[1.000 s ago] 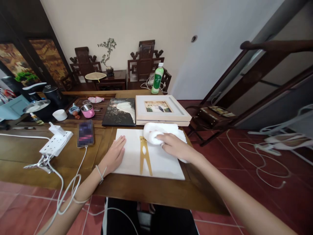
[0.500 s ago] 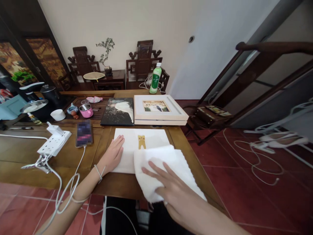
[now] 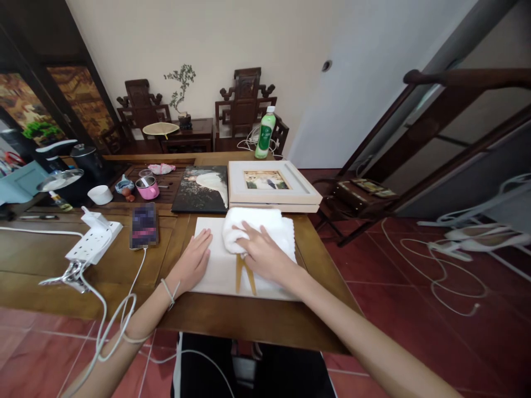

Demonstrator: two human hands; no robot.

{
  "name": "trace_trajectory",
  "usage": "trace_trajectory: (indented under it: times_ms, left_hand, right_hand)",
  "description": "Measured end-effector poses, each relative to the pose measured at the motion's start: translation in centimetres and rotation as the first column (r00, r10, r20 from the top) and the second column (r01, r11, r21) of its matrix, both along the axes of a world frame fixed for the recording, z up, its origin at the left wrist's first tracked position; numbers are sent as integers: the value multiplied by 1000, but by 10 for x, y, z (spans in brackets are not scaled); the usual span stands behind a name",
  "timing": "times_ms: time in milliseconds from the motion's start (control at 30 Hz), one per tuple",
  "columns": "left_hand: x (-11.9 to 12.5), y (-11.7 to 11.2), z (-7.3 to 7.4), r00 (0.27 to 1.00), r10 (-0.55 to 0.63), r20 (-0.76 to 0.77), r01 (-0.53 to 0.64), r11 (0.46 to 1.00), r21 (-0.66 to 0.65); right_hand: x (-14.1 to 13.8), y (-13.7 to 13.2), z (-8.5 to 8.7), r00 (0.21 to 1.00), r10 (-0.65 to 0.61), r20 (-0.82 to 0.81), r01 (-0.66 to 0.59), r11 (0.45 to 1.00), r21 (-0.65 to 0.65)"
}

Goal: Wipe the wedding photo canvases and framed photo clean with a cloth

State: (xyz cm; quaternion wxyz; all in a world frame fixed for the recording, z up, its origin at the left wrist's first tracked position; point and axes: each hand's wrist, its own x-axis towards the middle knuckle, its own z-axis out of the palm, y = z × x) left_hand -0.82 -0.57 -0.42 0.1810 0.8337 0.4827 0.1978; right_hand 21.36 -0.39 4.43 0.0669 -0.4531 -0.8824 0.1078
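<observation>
- The wooden counter (image 3: pixel 50 265) is carrying everything here, running from the near edge back to a tea tray at the far left.
- A white-framed photo (image 3: pixel 271 185) is lying flat at the far side, with a dark unframed print (image 3: pixel 202 189) lying just beside it on its left.
- The white panel (image 3: pixel 215 265) with a gold easel stand (image 3: pixel 244 276) on its face is lying flat near the front edge, just in front of the framed photo.
- A white cloth (image 3: pixel 265 224) is sitting bunched on the far part of the panel.
- The right hand (image 3: pixel 263 254) is pressing down on the cloth, its grip spread flat rather than closed around it.
- The left hand (image 3: pixel 193 262) is resting palm down, fingers wide, on the panel's left edge.
- A white power strip (image 3: pixel 95 240) and a phone (image 3: pixel 144 225) are lying to the left.
- A green bottle (image 3: pixel 265 132) is standing at the far end.
</observation>
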Motion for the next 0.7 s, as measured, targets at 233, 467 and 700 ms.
trace_trajectory:
  times_ms: [233, 467, 700]
  left_hand:
    - [-1, 1, -2, 1000, -5, 0, 5, 1000, 22]
    - [-1, 0, -3, 1000, 2, 16, -3, 1000, 21]
    - [-1, 0, -1, 1000, 4, 0, -4, 1000, 17]
  right_hand:
    - [-7, -24, 3, 996, 61, 68, -62, 998, 18]
    - [-1, -98, 0, 982, 189, -5, -188, 979, -74]
    - [11, -93, 8, 975, 214, -59, -219, 968, -121]
